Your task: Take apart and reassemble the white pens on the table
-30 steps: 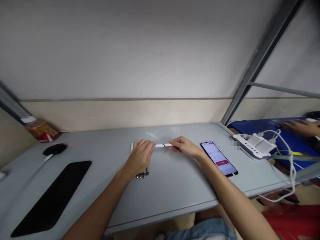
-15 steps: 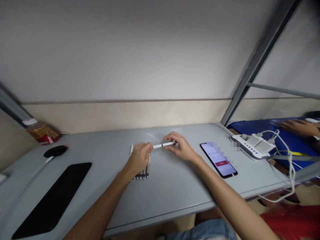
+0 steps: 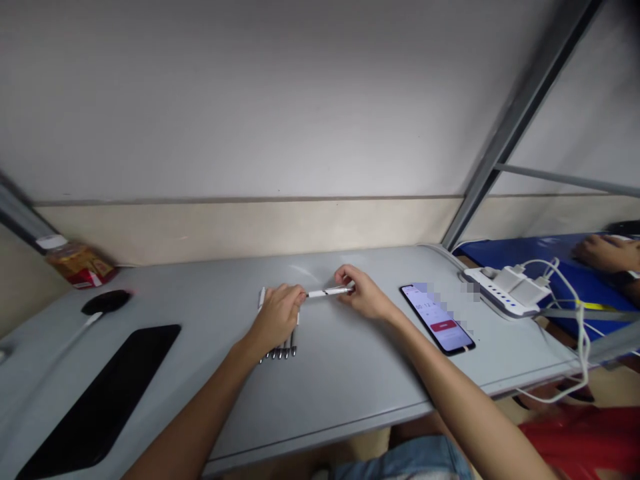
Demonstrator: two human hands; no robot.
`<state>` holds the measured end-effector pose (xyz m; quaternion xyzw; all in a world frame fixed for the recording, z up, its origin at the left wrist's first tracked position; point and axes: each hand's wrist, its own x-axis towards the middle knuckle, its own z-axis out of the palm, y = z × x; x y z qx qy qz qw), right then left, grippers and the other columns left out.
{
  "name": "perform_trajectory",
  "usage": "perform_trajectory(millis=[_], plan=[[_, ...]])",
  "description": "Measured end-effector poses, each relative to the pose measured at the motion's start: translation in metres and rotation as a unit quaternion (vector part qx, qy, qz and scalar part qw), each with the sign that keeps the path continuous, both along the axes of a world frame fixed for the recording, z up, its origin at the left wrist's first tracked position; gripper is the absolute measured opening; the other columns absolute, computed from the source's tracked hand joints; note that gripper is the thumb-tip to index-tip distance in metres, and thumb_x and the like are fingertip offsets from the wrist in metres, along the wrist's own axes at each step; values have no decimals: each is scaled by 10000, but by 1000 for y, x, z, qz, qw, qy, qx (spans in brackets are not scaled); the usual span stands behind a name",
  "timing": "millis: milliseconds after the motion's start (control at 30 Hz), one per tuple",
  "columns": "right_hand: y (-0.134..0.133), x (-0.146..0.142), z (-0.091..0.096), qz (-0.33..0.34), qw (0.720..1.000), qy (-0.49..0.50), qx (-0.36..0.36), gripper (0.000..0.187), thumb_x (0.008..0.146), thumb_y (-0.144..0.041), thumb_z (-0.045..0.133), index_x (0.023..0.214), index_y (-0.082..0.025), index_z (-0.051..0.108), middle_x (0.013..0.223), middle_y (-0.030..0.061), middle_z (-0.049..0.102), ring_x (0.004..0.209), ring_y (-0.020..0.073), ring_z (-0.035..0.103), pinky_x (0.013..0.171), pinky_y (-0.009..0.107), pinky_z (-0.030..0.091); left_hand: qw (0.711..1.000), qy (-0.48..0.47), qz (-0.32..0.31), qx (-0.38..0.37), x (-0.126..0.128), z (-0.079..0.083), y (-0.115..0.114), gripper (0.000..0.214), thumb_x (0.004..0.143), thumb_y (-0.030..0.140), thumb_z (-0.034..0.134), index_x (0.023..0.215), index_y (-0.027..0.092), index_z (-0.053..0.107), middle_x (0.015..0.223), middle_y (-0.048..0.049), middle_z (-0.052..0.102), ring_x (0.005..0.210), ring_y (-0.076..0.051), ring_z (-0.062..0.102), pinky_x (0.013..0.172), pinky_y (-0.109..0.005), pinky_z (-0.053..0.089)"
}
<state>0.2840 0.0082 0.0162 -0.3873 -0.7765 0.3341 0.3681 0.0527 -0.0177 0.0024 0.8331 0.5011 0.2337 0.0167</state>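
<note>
A white pen (image 3: pixel 327 292) lies level just above the grey table (image 3: pixel 350 373), held at both ends. My left hand (image 3: pixel 277 315) is closed on its left end, and my right hand (image 3: pixel 363 295) pinches its right end. Under my left hand lies a row of several more pens (image 3: pixel 283 348), their metal tips pointing towards me; their upper parts are hidden by the hand.
A phone (image 3: pixel 437 317) with a lit screen lies right of my right hand. A power strip (image 3: pixel 507 291) with plugs and white cables sits at the table's right end. A black pad (image 3: pixel 107 393), a black mouse (image 3: pixel 105 301) and a tilted bottle (image 3: pixel 75 262) are at the left. Another person's hand (image 3: pixel 607 252) rests on a blue surface far right.
My right hand shifted slightly left and then settled, and the pen's right end rose and dropped back level. My left hand came a little nearer me, baring the tops of the pens beneath.
</note>
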Motion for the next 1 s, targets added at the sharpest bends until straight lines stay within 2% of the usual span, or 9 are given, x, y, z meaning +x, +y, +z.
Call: perform_trajectory(millis=[67,133,200,333,467,567,800,900,1000], plan=[[1,0,-1,4,1000,11,-9,319,736,-272,667,1026,-180,573,913,30,608,787,144,537,667,233,405,1000,-1,0,-4,1,0,-1,316,973,278,260,844,207,539,786,-18,593,803,-190,511,769,-340,318],[1,-1,-3,16,999,-18,-31,194,814,-306,581,944,-167,616,801,21,613,725,142,537,653,244,402,1000,-1,-1,-5,1,0,-1,326,974,289,258,838,207,542,794,-22,598,806,-191,508,771,-341,317],[1,-1,-3,4,999,-31,-6,147,823,-279,562,889,-165,628,799,26,619,728,143,539,669,255,404,1000,-4,2,-6,1,-1,-1,333,976,295,255,841,206,545,799,-23,601,802,-190,506,771,-342,315],[-1,-4,-2,-7,1000,0,29,463,711,-253,709,1148,-208,562,1054,61,625,890,168,575,752,273,435,1000,-13,5,-12,2,-1,-2,332,978,309,261,858,207,554,809,-21,612,799,-186,506,768,-342,313],[-4,-7,-1,15,997,-71,40,219,895,-294,519,1018,-196,671,958,68,690,837,168,606,756,281,425,1000,-22,7,-16,3,2,-4,325,981,305,266,924,224,575,877,-20,647,856,-194,525,784,-351,310],[-4,-8,-2,12,990,-102,96,173,872,-211,544,974,-190,683,954,64,697,829,169,607,754,273,418,999,-26,-1,-20,4,3,-5,320,978,320,285,1038,256,593,954,-18,669,897,-199,536,792,-353,314],[6,4,-5,-76,969,-173,160,162,793,-107,586,882,-205,680,843,52,694,822,197,585,743,285,400,999,-28,-5,-40,2,1,-3,356,968,316,313,1221,375,556,1057,13,673,956,-208,541,871,-391,320],[10,12,-6,-129,965,-183,135,174,789,-119,589,899,-216,683,853,54,699,800,198,599,716,283,399,998,-39,13,-49,-1,1,0,347,968,322,310,1189,358,574,1043,2,676,958,-212,553,894,-411,315],[13,16,-7,-163,974,-136,84,179,814,-175,583,972,-212,659,858,52,696,732,172,612,664,261,410,997,-49,27,-57,-3,1,2,332,969,327,307,1178,328,566,1036,-5,673,962,-210,564,917,-426,305]])
